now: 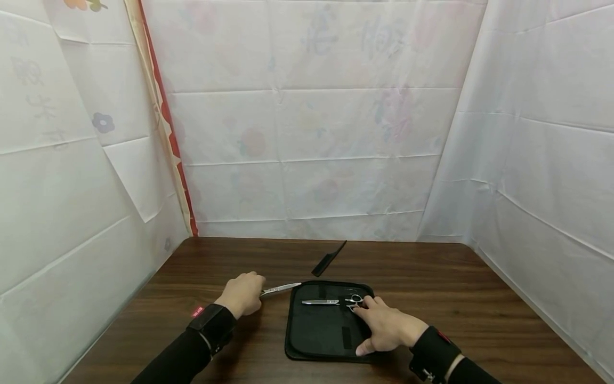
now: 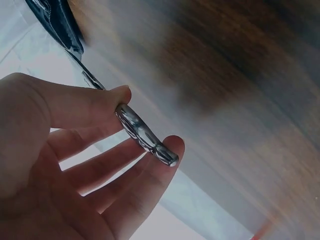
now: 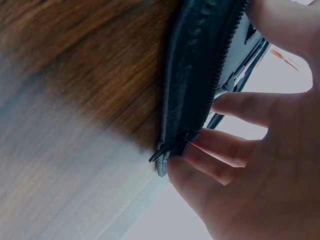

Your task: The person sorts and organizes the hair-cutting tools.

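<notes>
My left hand (image 1: 243, 294) pinches a pair of silver scissors (image 1: 282, 288) by the handle end, left of a black zip case (image 1: 316, 333). The blades point right, and their tips reach the case's upper left edge. In the left wrist view, thumb and fingers hold the shiny finger rings (image 2: 142, 132). The case lies spread flat, with a second pair of scissors (image 1: 320, 302) across its upper part under a strap. My right hand (image 1: 387, 326) rests on the case's right side, fingertips by that pair's finger rings. In the right wrist view, its fingers touch the zip edge (image 3: 220, 65).
A black tail comb (image 1: 328, 261) lies on the brown wooden table (image 1: 422, 277), just beyond the case. White sheeting (image 1: 307, 128) hangs at the back and along both sides. A zip pull (image 3: 167, 147) sits at the case's edge.
</notes>
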Tool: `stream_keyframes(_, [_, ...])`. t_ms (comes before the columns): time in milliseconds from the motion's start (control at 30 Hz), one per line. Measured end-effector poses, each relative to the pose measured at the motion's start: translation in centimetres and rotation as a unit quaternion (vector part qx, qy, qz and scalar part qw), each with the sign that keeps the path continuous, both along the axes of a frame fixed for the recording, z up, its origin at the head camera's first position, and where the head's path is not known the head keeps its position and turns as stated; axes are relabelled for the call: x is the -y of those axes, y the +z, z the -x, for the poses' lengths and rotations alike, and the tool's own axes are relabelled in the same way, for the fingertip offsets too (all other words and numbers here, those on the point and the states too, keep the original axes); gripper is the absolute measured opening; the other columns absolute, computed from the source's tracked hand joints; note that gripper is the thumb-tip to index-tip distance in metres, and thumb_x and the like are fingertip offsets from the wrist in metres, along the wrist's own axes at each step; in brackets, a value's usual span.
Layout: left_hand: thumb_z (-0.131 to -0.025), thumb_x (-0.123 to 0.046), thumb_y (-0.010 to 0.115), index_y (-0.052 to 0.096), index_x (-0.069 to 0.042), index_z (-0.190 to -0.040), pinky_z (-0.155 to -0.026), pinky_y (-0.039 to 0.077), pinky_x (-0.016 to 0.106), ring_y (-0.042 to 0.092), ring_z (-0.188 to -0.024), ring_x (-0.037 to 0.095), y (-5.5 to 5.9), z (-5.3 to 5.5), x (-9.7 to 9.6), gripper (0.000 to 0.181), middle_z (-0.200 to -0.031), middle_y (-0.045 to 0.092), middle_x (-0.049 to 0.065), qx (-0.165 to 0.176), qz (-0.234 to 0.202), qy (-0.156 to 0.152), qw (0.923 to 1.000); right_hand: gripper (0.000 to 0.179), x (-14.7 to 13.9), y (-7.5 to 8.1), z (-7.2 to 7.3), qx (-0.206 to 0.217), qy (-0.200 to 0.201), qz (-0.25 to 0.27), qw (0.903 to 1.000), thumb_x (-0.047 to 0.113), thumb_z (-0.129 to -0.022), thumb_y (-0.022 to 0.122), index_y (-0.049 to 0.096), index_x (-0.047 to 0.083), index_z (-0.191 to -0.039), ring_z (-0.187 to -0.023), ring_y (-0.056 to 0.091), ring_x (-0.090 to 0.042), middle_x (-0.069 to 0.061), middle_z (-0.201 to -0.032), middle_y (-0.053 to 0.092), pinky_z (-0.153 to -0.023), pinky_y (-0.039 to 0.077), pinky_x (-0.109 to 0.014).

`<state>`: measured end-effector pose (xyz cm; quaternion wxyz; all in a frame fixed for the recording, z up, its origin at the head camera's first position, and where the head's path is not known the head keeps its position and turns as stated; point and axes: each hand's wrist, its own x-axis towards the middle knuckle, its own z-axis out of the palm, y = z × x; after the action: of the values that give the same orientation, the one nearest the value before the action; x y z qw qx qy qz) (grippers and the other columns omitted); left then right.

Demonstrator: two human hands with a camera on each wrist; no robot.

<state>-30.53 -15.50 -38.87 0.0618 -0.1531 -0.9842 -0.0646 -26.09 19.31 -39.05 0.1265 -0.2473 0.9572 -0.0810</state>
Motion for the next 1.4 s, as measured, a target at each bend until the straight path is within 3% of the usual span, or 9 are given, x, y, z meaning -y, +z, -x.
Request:
stream_keyframes(333, [-0.080,0.002,0.075,0.071,0.000,-0.119,-0.081,0.055,0.057,0.064,-0.111,0.040,0.1,-0.1,-0.8,0.038,-0.119,0.067,0.019,-0.007,0.000,-0.010,0.9999,0.085,-0.1,-0.2,0.1,-0.004,0.001,-0.003,1.0000,0.053,-0.080,0.082,0.053,0.008,-0.147,-0.120,0.046,-0.026,-0.006,-0.133,0.047,-0.085,0.051,-0.044])
stream_keyframes(633, [-0.080,0.002,0.074,0.073,-0.001,-0.113,-0.079,0.056,0.054,0.066,-0.104,0.036,0.1,-0.2,-1.4,0.033,-0.110,0.068,0.015,-0.013,-0.004,-0.013,0.9998,0.085,0.0,-0.1,0.0,-0.006,0.000,-0.001,1.0000,0.051,-0.080,0.083,0.053,0.007,-0.146,-0.119,0.046,-0.025,-0.006,-0.131,0.047,-0.085,0.050,-0.044])
stream_keyframes(1400, [-0.083,0.002,0.075,0.074,-0.003,-0.109,-0.080,0.055,0.054,0.065,-0.104,0.035,-0.2,0.1,-2.8,0.026,-0.107,0.067,0.013,-0.006,0.000,-0.026,0.9997,0.085,-0.1,-0.2,0.0,-0.009,0.003,-0.003,0.9999,0.053,-0.080,0.082,0.053,0.008,-0.147,-0.119,0.046,-0.025,-0.006,-0.131,0.047,-0.084,0.051,-0.043])
